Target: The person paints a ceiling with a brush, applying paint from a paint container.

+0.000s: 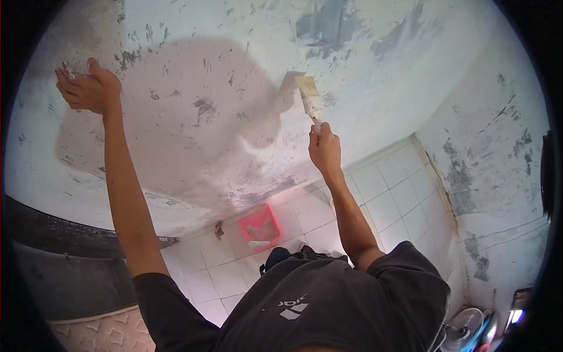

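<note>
Raised to the right of centre, my right hand [325, 149] is closed around the handle of a putty knife [309, 100]. Its broad blade, smeared white and yellowish, points up against the wall [223, 135]. My left hand [88, 88] is lifted high at the left, close to the same wall, with its fingers loosely curled and the thumb apart. White residue shows on those fingertips. Grey patches and dark scrape marks cover the pale wall around both hands, and my shadow falls across its middle.
On the white tiled floor [217, 281] below stands a pink tray [260, 227] with pale material in it. A second scuffed wall [487, 158] meets the first at the right. A fan-like round object [463, 328] stands at the lower right. Dark panelling [70, 276] lies lower left.
</note>
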Demonstrator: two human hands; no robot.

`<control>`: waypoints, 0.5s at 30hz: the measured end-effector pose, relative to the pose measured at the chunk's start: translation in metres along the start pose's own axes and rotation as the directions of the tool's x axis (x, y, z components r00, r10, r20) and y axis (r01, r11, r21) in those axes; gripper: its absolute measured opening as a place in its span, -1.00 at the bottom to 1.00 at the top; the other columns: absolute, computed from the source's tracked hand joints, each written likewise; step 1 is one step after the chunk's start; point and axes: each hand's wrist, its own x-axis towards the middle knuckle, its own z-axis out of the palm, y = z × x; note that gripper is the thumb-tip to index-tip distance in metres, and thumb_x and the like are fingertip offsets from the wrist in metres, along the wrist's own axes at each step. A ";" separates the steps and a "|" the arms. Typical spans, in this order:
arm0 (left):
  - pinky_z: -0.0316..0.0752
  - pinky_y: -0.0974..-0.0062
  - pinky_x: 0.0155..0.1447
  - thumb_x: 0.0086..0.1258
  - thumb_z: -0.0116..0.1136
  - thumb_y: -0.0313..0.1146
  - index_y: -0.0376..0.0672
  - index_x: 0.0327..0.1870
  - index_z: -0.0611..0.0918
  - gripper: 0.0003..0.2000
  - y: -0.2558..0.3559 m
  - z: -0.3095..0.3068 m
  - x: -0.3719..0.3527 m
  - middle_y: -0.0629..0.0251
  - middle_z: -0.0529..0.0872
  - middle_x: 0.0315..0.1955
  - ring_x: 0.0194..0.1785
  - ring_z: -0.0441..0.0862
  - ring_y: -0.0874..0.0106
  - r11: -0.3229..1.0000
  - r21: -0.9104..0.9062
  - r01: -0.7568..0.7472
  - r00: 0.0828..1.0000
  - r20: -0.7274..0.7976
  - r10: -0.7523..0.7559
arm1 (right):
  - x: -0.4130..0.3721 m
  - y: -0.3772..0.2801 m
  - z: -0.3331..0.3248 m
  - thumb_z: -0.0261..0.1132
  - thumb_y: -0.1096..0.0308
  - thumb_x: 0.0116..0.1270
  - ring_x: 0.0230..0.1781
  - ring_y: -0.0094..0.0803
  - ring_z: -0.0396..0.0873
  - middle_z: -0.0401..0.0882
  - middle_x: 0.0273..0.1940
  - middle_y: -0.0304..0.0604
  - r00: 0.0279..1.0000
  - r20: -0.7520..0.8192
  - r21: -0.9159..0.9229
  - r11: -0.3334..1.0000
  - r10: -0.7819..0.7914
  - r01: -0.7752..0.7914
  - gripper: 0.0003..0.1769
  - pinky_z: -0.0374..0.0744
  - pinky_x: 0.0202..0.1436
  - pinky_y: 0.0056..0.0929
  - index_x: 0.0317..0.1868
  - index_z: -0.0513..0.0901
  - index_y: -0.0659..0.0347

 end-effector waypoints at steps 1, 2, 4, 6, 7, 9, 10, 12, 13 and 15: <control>-0.07 -0.05 0.38 0.36 -0.08 0.06 -0.38 0.33 0.22 -0.29 0.001 -0.001 0.001 0.07 0.16 0.38 0.43 0.01 0.06 1.000 0.011 0.022 1.000 0.003 -0.022 | 0.002 -0.001 0.001 0.16 0.28 0.32 -0.48 0.22 0.58 0.58 -0.51 0.22 1.000 0.010 -0.075 0.997 0.008 -0.007 -0.76 0.51 -0.45 0.05 -0.30 0.41 0.33; -0.07 -0.05 0.38 0.36 -0.07 0.05 -0.38 0.34 0.22 -0.30 0.003 -0.001 0.001 0.06 0.17 0.38 0.44 0.01 0.05 0.999 0.021 0.043 0.999 0.009 -0.043 | 0.002 -0.001 0.003 0.16 0.27 0.32 -0.48 0.21 0.59 0.60 -0.49 0.22 1.000 0.019 -0.150 0.988 0.019 -0.016 -0.75 0.54 -0.45 0.02 -0.27 0.40 0.33; -0.06 -0.05 0.38 0.36 -0.07 0.04 -0.37 0.34 0.22 -0.31 0.003 -0.001 -0.001 0.05 0.17 0.38 0.43 0.01 0.05 0.999 0.010 0.047 0.999 0.014 -0.047 | 0.000 0.012 0.017 0.14 0.26 0.33 -0.44 0.19 0.61 0.62 -0.44 0.22 0.993 0.095 -0.254 0.966 0.067 -0.041 -0.74 0.57 -0.39 0.00 -0.25 0.40 0.34; -0.06 -0.06 0.38 0.36 -0.07 0.03 -0.36 0.34 0.23 -0.31 0.003 0.000 0.003 0.03 0.16 0.38 0.43 0.01 0.05 0.999 0.002 0.049 0.999 0.008 -0.049 | 0.000 0.029 0.039 0.12 0.25 0.34 -0.40 0.17 0.63 0.63 -0.40 0.21 0.980 0.163 -0.348 0.936 0.112 -0.048 -0.73 0.61 -0.34 -0.02 -0.24 0.40 0.35; -0.06 -0.06 0.38 0.36 -0.06 0.02 -0.37 0.34 0.22 -0.31 0.004 -0.002 0.003 0.02 0.16 0.39 0.43 0.01 0.05 0.999 0.017 0.050 0.998 0.022 -0.051 | -0.002 0.041 0.052 0.10 0.25 0.35 -0.35 0.14 0.65 0.64 -0.37 0.22 0.961 0.211 -0.371 0.924 0.179 -0.091 -0.73 0.62 -0.27 -0.04 -0.22 0.41 0.36; -0.05 -0.06 0.38 0.35 -0.06 0.02 -0.38 0.34 0.22 -0.31 0.005 -0.003 0.002 0.01 0.15 0.39 0.43 0.01 0.04 0.998 0.034 0.051 0.998 0.042 -0.053 | -0.010 0.065 0.077 0.05 0.30 0.35 -0.23 0.09 0.66 0.65 -0.31 0.23 0.912 0.289 -0.419 0.895 0.292 -0.154 -0.72 0.62 -0.14 -0.07 -0.17 0.43 0.42; -0.05 -0.07 0.38 0.35 -0.05 0.02 -0.39 0.34 0.21 -0.30 0.006 -0.003 0.002 0.01 0.14 0.39 0.43 0.01 0.04 0.998 0.037 0.054 0.997 0.052 -0.056 | -0.014 0.074 0.086 0.05 0.30 0.35 -0.23 0.09 0.66 0.65 -0.31 0.23 0.911 0.290 -0.419 0.895 0.293 -0.154 -0.72 0.62 -0.14 -0.07 -0.17 0.43 0.42; -0.05 -0.07 0.38 0.36 -0.05 0.02 -0.41 0.34 0.20 -0.29 0.002 -0.002 0.003 0.00 0.14 0.39 0.43 0.01 0.04 0.997 0.045 0.059 0.996 0.058 -0.061 | -0.021 0.089 0.096 0.05 0.34 0.32 -0.20 0.06 0.67 0.65 -0.28 0.23 0.876 0.334 -0.426 0.885 0.348 -0.189 -0.73 0.63 -0.13 -0.10 -0.14 0.43 0.43; -0.04 -0.07 0.38 0.35 -0.06 0.03 -0.42 0.34 0.20 -0.28 -0.001 0.001 0.003 0.00 0.15 0.39 0.44 0.01 0.04 0.998 0.049 0.047 0.997 0.054 -0.050 | -0.026 0.097 0.096 0.04 0.37 0.31 -0.19 0.05 0.67 0.65 -0.22 0.22 0.878 0.360 -0.419 0.896 0.316 -0.151 -0.74 0.62 -0.11 -0.10 -0.17 0.49 0.44; -0.04 -0.07 0.38 0.35 -0.06 0.03 -0.43 0.34 0.19 -0.28 -0.002 0.001 0.000 0.01 0.15 0.39 0.44 0.01 0.04 0.998 0.048 0.037 0.998 0.054 -0.040 | -0.033 0.113 0.103 0.03 0.34 0.31 -0.13 0.07 0.65 0.65 -0.18 0.21 0.843 0.401 -0.441 0.882 0.357 -0.164 -0.71 0.60 -0.05 -0.09 -0.15 0.53 0.42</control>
